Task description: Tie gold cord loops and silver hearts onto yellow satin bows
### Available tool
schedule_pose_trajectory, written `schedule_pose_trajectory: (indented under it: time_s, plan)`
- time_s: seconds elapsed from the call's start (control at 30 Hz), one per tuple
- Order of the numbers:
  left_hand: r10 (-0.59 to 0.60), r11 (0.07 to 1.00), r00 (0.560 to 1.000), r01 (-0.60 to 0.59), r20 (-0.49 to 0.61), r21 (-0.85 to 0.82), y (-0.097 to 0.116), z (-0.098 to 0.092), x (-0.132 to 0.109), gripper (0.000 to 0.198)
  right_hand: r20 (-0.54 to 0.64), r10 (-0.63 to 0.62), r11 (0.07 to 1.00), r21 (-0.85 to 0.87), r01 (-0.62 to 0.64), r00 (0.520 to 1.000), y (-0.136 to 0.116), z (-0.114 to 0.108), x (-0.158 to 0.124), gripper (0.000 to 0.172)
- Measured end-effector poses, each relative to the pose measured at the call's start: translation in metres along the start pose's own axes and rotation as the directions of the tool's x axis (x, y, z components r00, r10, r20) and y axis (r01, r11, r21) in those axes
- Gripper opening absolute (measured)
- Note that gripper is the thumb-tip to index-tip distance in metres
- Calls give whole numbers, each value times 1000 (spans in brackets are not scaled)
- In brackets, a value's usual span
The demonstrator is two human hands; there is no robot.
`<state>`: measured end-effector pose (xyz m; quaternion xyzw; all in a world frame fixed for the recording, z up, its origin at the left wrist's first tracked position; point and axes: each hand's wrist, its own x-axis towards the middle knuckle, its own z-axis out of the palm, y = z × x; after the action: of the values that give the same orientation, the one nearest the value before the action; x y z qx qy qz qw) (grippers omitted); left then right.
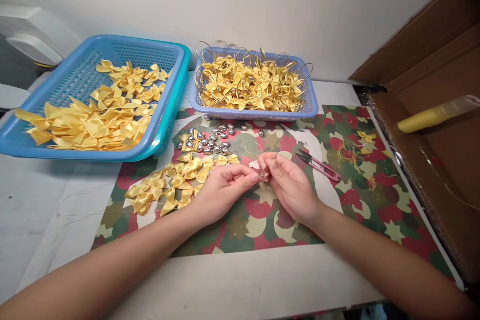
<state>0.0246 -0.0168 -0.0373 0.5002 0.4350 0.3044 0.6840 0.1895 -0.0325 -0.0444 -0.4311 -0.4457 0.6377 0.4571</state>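
My left hand [227,187] and my right hand [290,182] meet over the patterned mat, their fingertips pinched close together. Both pinch a fine yellowish thread [246,148], which curls into a loop just beyond the fingers. Whatever else may lie between the fingertips is too small to make out. Yellow satin bows [180,180] lie in a loose pile left of my left hand. Behind the hands is a scatter of shiny silver bells [215,140]. Pink-handled thread snips [320,166] rest to the right of my right hand, blades pointing away to the left.
A blue basket [84,155] of yellow bows, stacked on a teal one [176,95], stands at left. Another blue basket [255,114] at the back holds bows with gold cord loops. Thread scraps [347,155] lie at right, beside a cardboard box [423,160] holding a yellow tube [423,120].
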Motion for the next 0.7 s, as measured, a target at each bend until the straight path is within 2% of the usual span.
schedule_pose_trajectory:
  time_s: [0.17,0.27,0.3,0.37,0.4,0.43,0.47,0.5,0.57,0.63,0.7]
  plan:
    - [20,1000,1000,-20,12,1,1,2,-1,33,-13,27,999,45,-27,1000,5,4,0,34]
    - [13,1000,999,-14,34,18,1,2,-2,35,-18,4,1000,-27,-4,1000,5,1,1,34]
    - [6,1000,999,-7,37,24,0,1,-2,35,-31,-33,996,-84,30,999,2,-2,2,32]
    - [-11,999,999,10,37,34,0,0,-2,36,-69,-204,942,-284,177,977,-10,-9,2,26]
    - [-20,999,999,19,36,34,-1,-1,-2,36,-53,-334,862,-422,282,941,-19,-13,2,21]
    - [-25,999,999,24,41,31,0,-1,-2,36,9,-466,724,-570,388,885,-29,-16,1,14]
    - [-27,999,998,26,51,25,0,-1,-2,36,143,-539,542,-695,472,830,-38,-19,0,8]
    - [-24,1000,998,23,61,16,1,-1,-2,36,309,-541,355,-759,546,782,-47,-21,-1,6]
    - [-21,1000,997,21,78,1,2,0,-1,36,493,-449,87,-806,586,745,-59,-22,-4,13]
    - [-29,1000,996,30,81,0,4,1,-1,37,550,-373,-38,-814,580,747,-61,-21,-5,20]
    - [-45,999,996,45,74,10,5,1,-2,38,564,-343,-82,-815,574,752,-58,-19,-5,24]
